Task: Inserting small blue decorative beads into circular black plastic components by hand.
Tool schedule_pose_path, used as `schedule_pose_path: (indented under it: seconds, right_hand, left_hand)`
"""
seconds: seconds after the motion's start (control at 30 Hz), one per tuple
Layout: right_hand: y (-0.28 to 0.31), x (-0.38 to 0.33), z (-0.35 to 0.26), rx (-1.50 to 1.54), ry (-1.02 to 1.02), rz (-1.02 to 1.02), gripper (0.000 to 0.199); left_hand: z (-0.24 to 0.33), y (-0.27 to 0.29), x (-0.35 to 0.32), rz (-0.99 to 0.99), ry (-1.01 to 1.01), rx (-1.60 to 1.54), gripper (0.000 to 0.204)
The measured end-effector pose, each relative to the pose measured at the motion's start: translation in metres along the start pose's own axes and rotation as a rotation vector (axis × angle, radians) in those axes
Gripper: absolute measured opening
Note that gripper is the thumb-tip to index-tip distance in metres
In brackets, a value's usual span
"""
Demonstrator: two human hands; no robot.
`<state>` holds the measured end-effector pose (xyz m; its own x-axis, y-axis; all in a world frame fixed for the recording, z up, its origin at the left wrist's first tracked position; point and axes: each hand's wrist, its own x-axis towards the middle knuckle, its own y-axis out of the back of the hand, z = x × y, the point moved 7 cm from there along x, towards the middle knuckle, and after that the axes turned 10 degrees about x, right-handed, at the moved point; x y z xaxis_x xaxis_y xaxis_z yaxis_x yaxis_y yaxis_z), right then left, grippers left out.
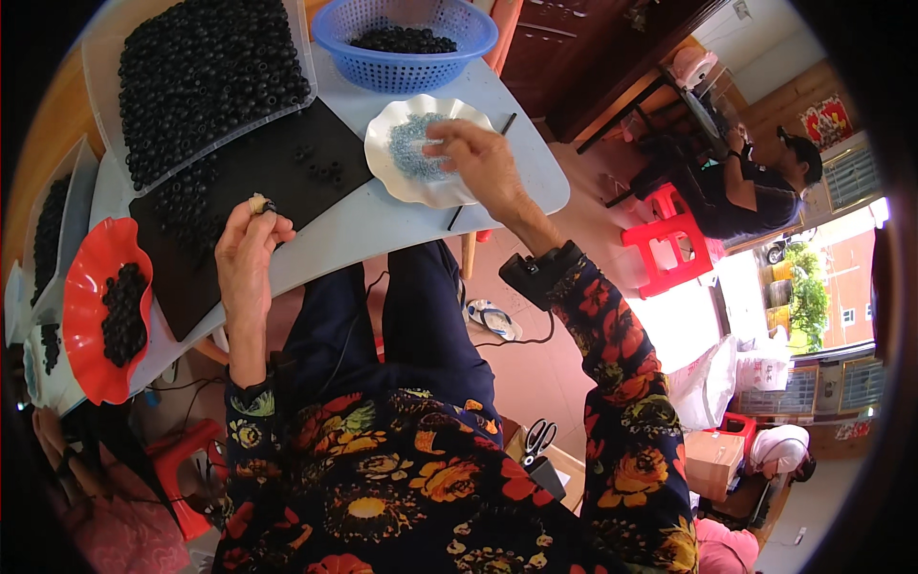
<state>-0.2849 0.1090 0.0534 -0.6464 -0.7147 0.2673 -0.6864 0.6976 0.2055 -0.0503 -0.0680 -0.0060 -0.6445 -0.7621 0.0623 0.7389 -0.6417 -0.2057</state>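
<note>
My left hand [251, 251] is closed above the near edge of the black mat [330, 143], its fingertips pinching a small black ring-shaped piece [269, 207]. My right hand [478, 165] reaches over a white scalloped plate [378, 151] of tiny pale-blue pieces [409, 143]. Its fingers are slightly bent and apart, and no object shows between them. On the mat lie a heap of black hollow pieces [186, 206] and a few loose ones [325, 172] near the plate.
A clear bin [105, 86] full of black pieces stands far left, a blue basket [402, 72] at the back. A red scalloped dish [86, 316] with black pieces sits left. Thin dark sticks [509, 122] lie by the plate. Red stools [669, 244] and other people surround the table.
</note>
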Motion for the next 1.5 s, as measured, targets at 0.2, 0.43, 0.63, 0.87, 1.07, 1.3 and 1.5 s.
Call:
schedule_pose_path:
  seconds: [0.2,0.43,0.63,0.87,1.07,1.3,1.5]
  right_hand:
    - [-0.013,-0.025,-0.028,0.41,-0.044,0.128,0.025]
    - [-0.081,-0.097,-0.007,0.333,-0.089,-0.243,0.019]
    - [-0.092,-0.166,0.111,0.276,-0.46,-0.306,0.018]
    - [-0.079,-0.174,0.136,0.449,-0.592,-0.193,0.018]
    - [-0.118,-0.164,0.131,0.405,-0.497,-0.333,0.017]
    - [-0.169,-0.158,0.122,0.374,-0.505,-0.54,0.021]
    - [-0.16,-0.152,0.143,0.425,-0.48,-0.508,0.02]
  left_hand:
    - [-0.002,0.003,-0.001,0.003,0.006,0.025,0.02]
    - [-0.001,0.0,0.002,0.02,0.001,0.014,0.02]
    - [-0.003,0.002,0.005,-0.031,-0.031,-0.033,0.017]
    - [-0.004,0.006,0.006,0.007,-0.003,0.009,0.02]
    - [-0.004,0.004,0.007,-0.006,0.081,0.012,0.023]
    - [-0.006,0.014,0.009,-0.063,0.076,0.019,0.024]
    - [-0.008,0.007,0.014,-0.096,0.108,-0.041,0.022]
